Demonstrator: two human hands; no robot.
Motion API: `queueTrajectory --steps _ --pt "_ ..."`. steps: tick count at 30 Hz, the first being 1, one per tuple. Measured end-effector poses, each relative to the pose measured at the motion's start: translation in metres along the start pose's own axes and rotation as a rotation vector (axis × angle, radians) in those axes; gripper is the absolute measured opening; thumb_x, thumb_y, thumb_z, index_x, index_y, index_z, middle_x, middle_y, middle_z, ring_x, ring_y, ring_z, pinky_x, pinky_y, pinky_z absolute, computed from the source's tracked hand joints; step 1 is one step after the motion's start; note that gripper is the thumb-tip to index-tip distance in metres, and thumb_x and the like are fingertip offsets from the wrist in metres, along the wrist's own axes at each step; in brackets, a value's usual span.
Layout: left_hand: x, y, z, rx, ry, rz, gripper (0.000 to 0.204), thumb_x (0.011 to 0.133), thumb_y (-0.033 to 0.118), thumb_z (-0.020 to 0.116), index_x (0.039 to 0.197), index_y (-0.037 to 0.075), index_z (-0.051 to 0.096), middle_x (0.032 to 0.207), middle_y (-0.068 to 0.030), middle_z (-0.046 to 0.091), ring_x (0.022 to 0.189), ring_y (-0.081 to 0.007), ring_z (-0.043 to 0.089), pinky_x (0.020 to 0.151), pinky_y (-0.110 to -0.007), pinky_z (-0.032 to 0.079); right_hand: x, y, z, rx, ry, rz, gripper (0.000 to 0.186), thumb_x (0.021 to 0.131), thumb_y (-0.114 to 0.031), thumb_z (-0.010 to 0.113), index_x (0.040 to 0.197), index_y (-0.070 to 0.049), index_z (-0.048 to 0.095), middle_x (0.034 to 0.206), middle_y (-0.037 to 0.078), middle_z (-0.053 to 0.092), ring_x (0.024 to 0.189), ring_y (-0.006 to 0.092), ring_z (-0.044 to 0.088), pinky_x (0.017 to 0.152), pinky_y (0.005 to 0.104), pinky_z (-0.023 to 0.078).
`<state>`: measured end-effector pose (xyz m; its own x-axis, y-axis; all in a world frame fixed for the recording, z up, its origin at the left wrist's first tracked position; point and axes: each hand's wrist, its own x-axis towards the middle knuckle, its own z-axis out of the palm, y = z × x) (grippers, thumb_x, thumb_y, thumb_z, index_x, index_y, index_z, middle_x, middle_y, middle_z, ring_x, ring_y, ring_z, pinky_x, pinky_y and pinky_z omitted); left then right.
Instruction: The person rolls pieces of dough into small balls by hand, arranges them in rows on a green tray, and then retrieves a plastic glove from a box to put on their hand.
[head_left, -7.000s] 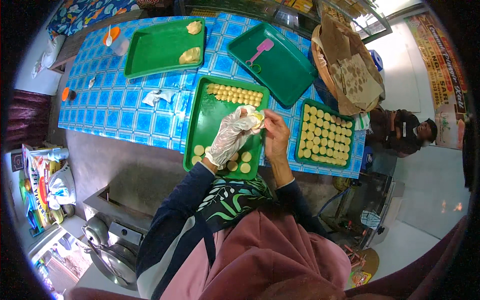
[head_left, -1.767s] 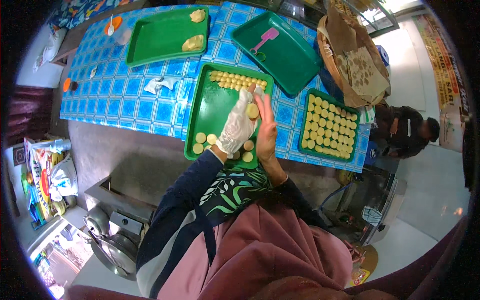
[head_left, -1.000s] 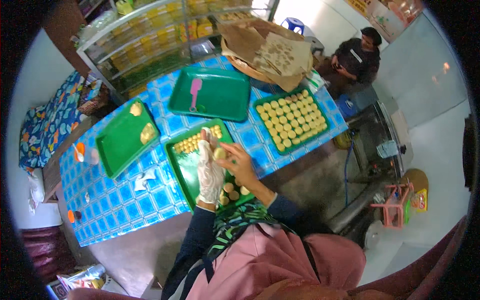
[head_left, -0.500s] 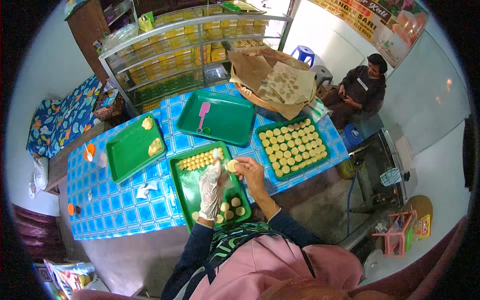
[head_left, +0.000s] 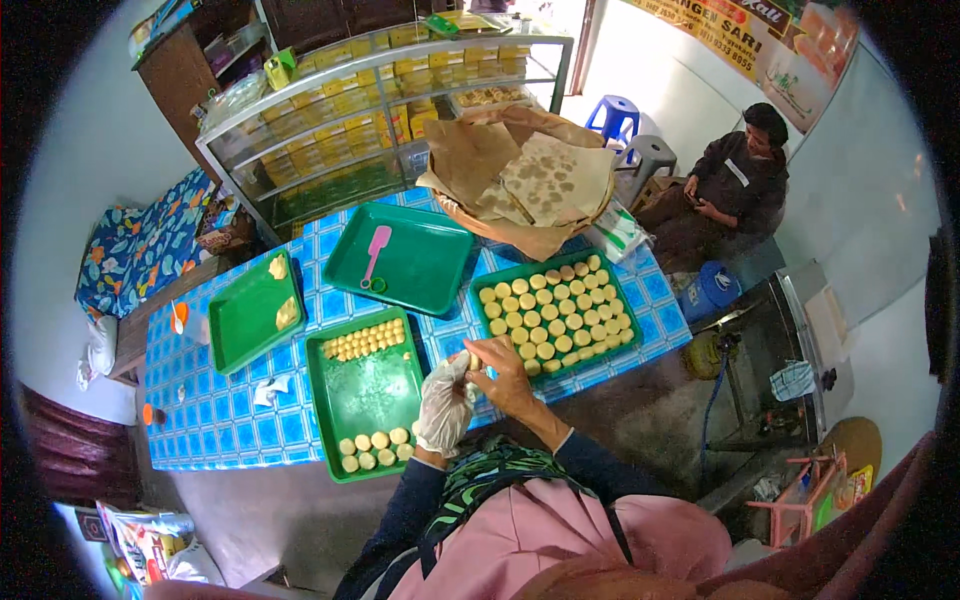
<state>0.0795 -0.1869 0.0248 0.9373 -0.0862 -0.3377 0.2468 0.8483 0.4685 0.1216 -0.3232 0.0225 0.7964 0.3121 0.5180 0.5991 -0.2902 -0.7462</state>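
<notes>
My left hand (head_left: pixel 445 408), in a clear plastic glove, and my bare right hand (head_left: pixel 510 382) meet above the gap between two trays. Their fingers close around a small pale round of dough (head_left: pixel 473 362), partly hidden by them. Just left of my hands is a green tray (head_left: pixel 365 395). Rows of small yellow dough balls (head_left: pixel 365 340) fill its far end, and several flattened dough rounds (head_left: pixel 378 440) lie at its near end. To the right, another green tray (head_left: pixel 588 366) bears many dough rounds (head_left: pixel 548 312) in rows.
A blue checked cloth (head_left: pixel 250 430) covers the table. Farther back are a dark green tray (head_left: pixel 420 285) with a pink spatula (head_left: pixel 377 250), a green tray (head_left: pixel 245 335) with dough lumps, and a paper-lined basket (head_left: pixel 470 215). A person (head_left: pixel 735 185) sits at the right.
My hands have come together around the dough round, which my right hand held up between its fingertips before. The view has shifted, and the near tray now shows farther left of my hands.
</notes>
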Motion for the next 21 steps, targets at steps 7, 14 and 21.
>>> queueTrajectory --steps 7,14,21 --pt "-0.006 -0.019 0.010 -0.102 -0.036 0.057 0.023 0.097 0.012 0.059 0.118 0.004 0.057 0.100 -0.0034 0.064 0.085 -0.0104 0.061 0.070 -0.021 0.051 -0.001 0.014 -0.019 -0.088 -0.165 -0.146 0.058 0.081 -0.012 0.065 0.137 -0.002 0.051 0.115 0.011 0.067 0.110 0.0298 0.052 0.096 0.0436 0.037" --pt "-0.008 -0.012 0.038 0.163 -0.096 0.281 0.024 0.100 0.014 0.055 0.121 0.002 0.055 0.109 -0.0046 0.064 0.094 -0.0121 0.062 0.077 -0.023 0.051 0.001 -0.005 -0.017 0.166 0.074 0.073 0.047 0.094 -0.015 0.056 0.138 0.000 0.050 0.130 0.018 0.056 0.123 0.0315 0.049 0.103 0.0394 0.039" --pt "-0.001 -0.013 0.033 -0.255 -0.103 0.153 0.024 0.100 0.025 0.057 0.112 0.005 0.062 0.106 -0.0051 0.066 0.095 -0.0139 0.062 0.084 -0.027 0.051 -0.016 -0.016 0.008 0.011 0.150 0.066 0.047 0.096 -0.021 0.056 0.139 -0.003 0.050 0.122 0.022 0.052 0.116 0.0361 0.051 0.099 0.0423 0.042"
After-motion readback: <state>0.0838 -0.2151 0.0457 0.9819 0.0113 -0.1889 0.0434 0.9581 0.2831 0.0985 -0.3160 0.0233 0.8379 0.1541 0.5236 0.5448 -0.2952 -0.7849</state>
